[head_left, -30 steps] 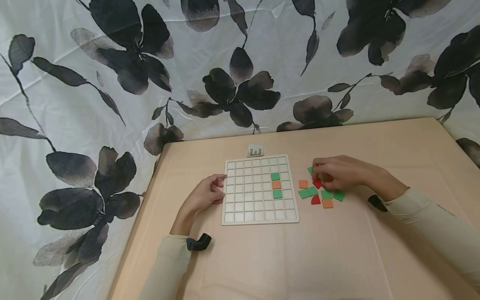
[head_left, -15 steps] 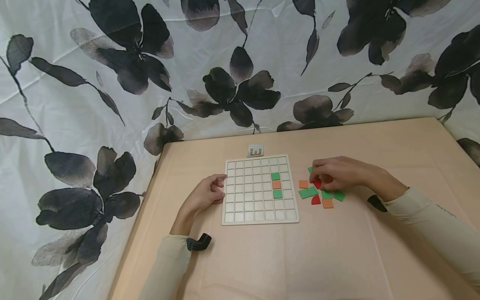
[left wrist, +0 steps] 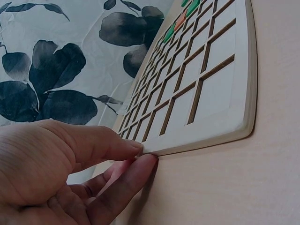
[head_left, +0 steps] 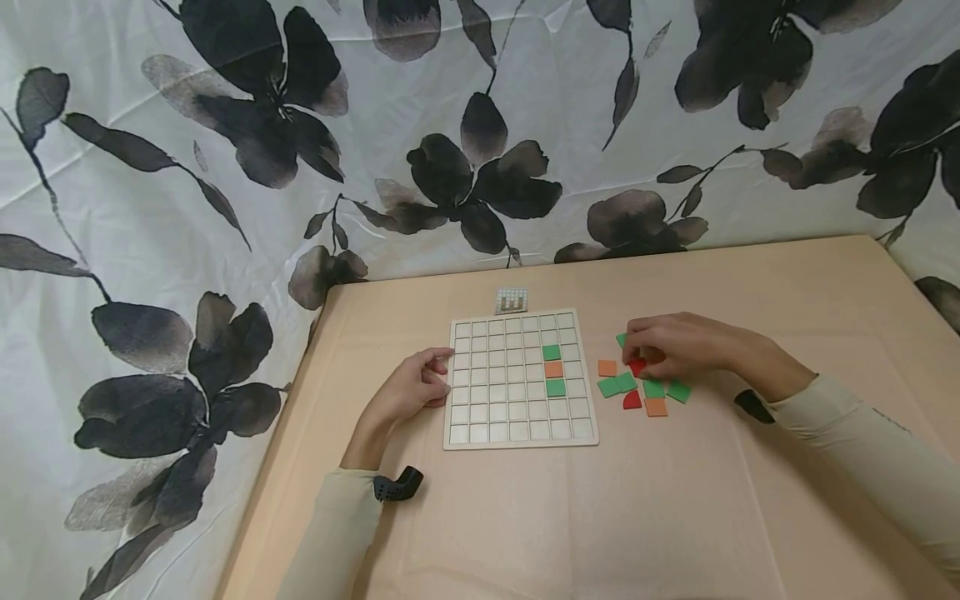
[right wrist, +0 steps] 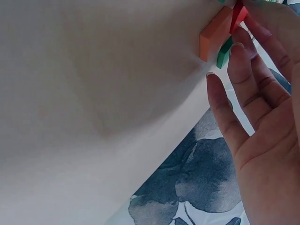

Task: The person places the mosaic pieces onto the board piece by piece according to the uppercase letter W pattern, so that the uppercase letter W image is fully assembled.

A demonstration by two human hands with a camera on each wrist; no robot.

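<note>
- A flowered cloth (head_left: 465, 100) hangs behind the tabletop's far edge and past its left one.
- The tabletop (head_left: 675, 517) gives a broad stretch in front of the board and a wide one to the right of the loose tiles; the strip left of the board is narrower, and its near edge is out of view.
- Two pale sleeves, the left (head_left: 336, 521) and the right (head_left: 862, 458), reach in from the near side, well apart.
- The board (head_left: 521, 445), a flat grid with a raised rim, lies toward the far part of the tabletop, well inside its edges.
- The right grip (head_left: 686, 342) reaches over the loose tiles, pinching a red tile between its fingertips.
- The left grip (head_left: 408, 387) pinches the board's left rim, thumb and finger at the edge.
- A black wristband (head_left: 399, 485) sits at the left cuff.
- A small card (head_left: 512, 301) lies just beyond the board's far edge.
- Three tiles, green (head_left: 551, 352), orange (head_left: 552, 369) and green again, fill neighbouring cells near the board's right edge.
- Loose tiles, including an orange tile (head_left: 656, 407), lie just right of the board, some touching.
- The red tile (head_left: 637, 367) shows between the right fingertips, partly hidden.
</note>
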